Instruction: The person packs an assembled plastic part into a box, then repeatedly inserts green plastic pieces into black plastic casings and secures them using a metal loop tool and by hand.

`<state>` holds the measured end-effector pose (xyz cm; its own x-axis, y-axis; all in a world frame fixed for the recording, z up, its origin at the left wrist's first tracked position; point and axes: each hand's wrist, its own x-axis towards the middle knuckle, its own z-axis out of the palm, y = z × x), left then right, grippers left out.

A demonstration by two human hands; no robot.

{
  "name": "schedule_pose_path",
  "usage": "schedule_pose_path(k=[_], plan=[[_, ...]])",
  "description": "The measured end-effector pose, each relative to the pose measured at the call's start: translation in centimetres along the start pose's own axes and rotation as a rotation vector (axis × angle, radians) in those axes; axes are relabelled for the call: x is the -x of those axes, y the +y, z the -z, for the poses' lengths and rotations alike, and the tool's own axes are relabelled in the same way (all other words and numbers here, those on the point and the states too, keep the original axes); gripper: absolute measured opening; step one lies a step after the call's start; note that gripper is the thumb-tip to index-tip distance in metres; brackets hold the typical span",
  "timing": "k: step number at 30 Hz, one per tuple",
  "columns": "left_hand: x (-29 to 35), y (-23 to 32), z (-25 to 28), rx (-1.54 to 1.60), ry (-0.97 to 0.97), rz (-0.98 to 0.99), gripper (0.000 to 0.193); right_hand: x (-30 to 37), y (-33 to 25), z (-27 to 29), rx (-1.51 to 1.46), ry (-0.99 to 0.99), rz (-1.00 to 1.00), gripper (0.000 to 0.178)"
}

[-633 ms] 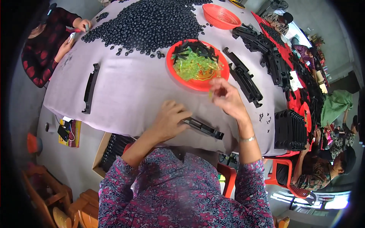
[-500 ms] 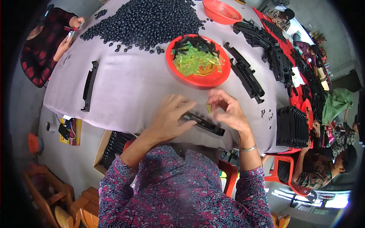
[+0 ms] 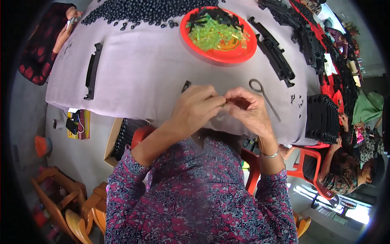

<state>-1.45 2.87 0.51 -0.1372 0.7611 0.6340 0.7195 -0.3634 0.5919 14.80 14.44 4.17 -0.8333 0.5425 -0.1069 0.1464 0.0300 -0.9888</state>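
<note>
Cloth in pale lilac covers the long work table (image 3: 134,77), which stretches away from the person seated at its near edge. A heap of small black pieces (image 3: 146,10) spreads across the far end, and a red plate (image 3: 239,55) beside it holds a mix of green plastic strips (image 3: 211,32) and black parts. One long black plastic bar (image 3: 92,70) lies alone on the left of the cloth; more such bars (image 3: 276,57) are lined up on the right, with a stack of black pieces (image 3: 321,118) at the table's right edge. A thin metal tool with a ring end (image 3: 264,97) lies just beside the right hand. Below the table sit a cardboard box (image 3: 118,140), red plastic stools and a bare concrete floor. Other people work at the far left corner and along the right side.

Both forearms, in patterned purple sleeves, come up from the lower edge and meet at the table's near rim. The left hand (image 3: 195,107) and right hand (image 3: 248,110) are brought together, fingertips touching, pinched on a small piece (image 3: 223,105) largely hidden between them. A short black part (image 3: 186,86) pokes out just beyond the left hand's knuckles.
</note>
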Motion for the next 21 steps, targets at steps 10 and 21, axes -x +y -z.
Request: schedule_pose_path(k=[10, 21], plan=[[0.2, 0.1, -0.8, 0.163, -0.031, 0.109, 0.042, 0.8, 0.1, -1.1, 0.429, 0.170, 0.246, 0.013], [0.0, -1.7, -0.5, -0.104, -0.106, 0.054, 0.054, 2.1, 1.9, 1.6, 0.349, 0.336, 0.116, 0.008]])
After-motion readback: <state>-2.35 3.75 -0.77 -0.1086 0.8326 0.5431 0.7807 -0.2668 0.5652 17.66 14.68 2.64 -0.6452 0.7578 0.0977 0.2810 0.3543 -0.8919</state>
